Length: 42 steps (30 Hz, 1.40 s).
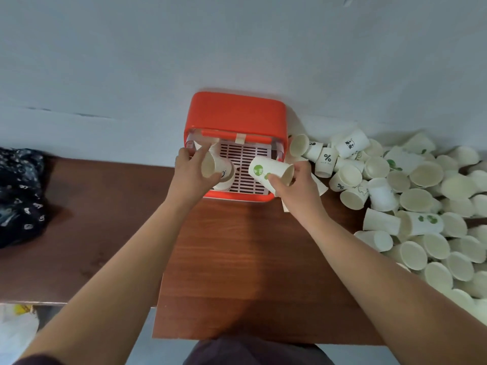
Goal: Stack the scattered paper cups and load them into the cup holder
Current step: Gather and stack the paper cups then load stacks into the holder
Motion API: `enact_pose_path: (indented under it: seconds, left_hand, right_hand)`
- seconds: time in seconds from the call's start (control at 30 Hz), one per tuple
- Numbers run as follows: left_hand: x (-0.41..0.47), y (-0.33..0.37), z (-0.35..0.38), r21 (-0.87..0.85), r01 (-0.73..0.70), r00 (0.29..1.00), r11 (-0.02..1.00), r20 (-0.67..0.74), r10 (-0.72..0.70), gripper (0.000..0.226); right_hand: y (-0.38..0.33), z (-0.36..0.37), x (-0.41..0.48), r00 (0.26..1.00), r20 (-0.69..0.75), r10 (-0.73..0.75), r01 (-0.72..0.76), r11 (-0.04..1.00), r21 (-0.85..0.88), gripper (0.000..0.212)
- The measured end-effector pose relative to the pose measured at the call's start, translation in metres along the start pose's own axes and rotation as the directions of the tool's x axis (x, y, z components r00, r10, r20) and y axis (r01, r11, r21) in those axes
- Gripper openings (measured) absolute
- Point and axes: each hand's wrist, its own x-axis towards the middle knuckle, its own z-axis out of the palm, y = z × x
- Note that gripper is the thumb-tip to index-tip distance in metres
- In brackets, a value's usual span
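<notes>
Brown tabletop (237, 259), orange cup holder (237, 114), each hand clamped around one paper cup above its grille: left hand (189, 175), right hand (295, 188).

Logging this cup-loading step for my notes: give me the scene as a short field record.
left hand: holds a paper cup, mouth toward camera
right hand: holds green-printed cup on its side
cup holder: orange, against wall, white slatted tray exposed
loose cups: heaped at right
table: brown wood
dark patterned cloth: far left
</notes>
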Motion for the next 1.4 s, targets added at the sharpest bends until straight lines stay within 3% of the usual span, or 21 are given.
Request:
enact_pose_path:
  seconds: [0.2, 0.3, 0.4, 0.53, 0.63, 0.77, 0.9, 1.0, 1.1, 1.27, 1.4]
  left_hand:
    - [0.014, 0.000, 0.008, 0.136, -0.108, 0.993, 0.985, 0.062, 0.100, 0.071]
    - [0.021, -0.006, 0.012, 0.181, -0.154, 0.975, 0.971, 0.186, 0.119, 0.076]
    - [0.023, -0.012, 0.016, 0.134, -0.124, 0.954, 0.983, 0.289, 0.081, 0.080]
    - [0.024, -0.017, 0.016, 0.062, -0.078, 0.954, 0.995, 0.294, 0.057, 0.087]
    - [0.022, -0.026, 0.014, -0.090, 0.033, 0.943, 0.995, 0.332, -0.001, 0.098]
    - [0.014, -0.036, 0.008, -0.251, 0.176, 0.936, 0.952, 0.342, -0.083, 0.079]
    - [0.013, -0.041, 0.009, -0.373, 0.282, 0.933, 0.884, 0.323, -0.162, 0.049]
    - [0.014, -0.044, 0.010, -0.435, 0.338, 0.926, 0.834, 0.311, -0.213, 0.060]
    - [0.014, -0.046, 0.011, -0.473, 0.358, 0.919, 0.805, 0.330, -0.215, 0.058]
    - [0.013, -0.049, 0.011, -0.405, 0.271, 0.939, 0.873, 0.312, -0.147, 0.042]
    - [0.013, -0.048, 0.016, -0.335, 0.159, 0.966, 0.929, 0.247, -0.076, 0.038]
  right_hand:
    - [-0.004, 0.007, 0.006, 0.997, -0.034, -0.069, 0.068, 0.997, -0.020, 0.067]
    - [-0.009, 0.009, 0.008, 0.991, -0.028, -0.133, 0.133, 0.991, -0.027, 0.064]
    - [-0.013, 0.011, 0.011, 0.984, 0.001, -0.176, 0.176, 0.983, -0.048, 0.064]
    - [-0.020, 0.019, 0.016, 0.976, 0.045, -0.212, 0.215, 0.975, -0.057, 0.063]
    - [-0.027, 0.026, 0.020, 0.978, 0.063, -0.199, 0.201, 0.979, -0.025, 0.060]
    - [-0.035, 0.038, 0.022, 0.958, 0.122, -0.261, 0.267, 0.963, -0.032, 0.055]
    - [-0.043, 0.056, 0.023, 0.926, 0.109, -0.362, 0.376, 0.912, -0.162, 0.063]
    - [-0.047, 0.073, 0.028, 0.908, 0.129, -0.398, 0.418, 0.872, -0.255, 0.066]
    - [-0.051, 0.087, 0.035, 0.910, 0.195, -0.364, 0.410, 0.855, -0.317, 0.072]
    - [-0.042, 0.101, 0.045, 0.908, 0.326, -0.262, 0.375, 0.856, -0.356, 0.077]
    - [-0.035, 0.106, 0.047, 0.934, 0.270, -0.235, 0.320, 0.885, -0.337, 0.077]
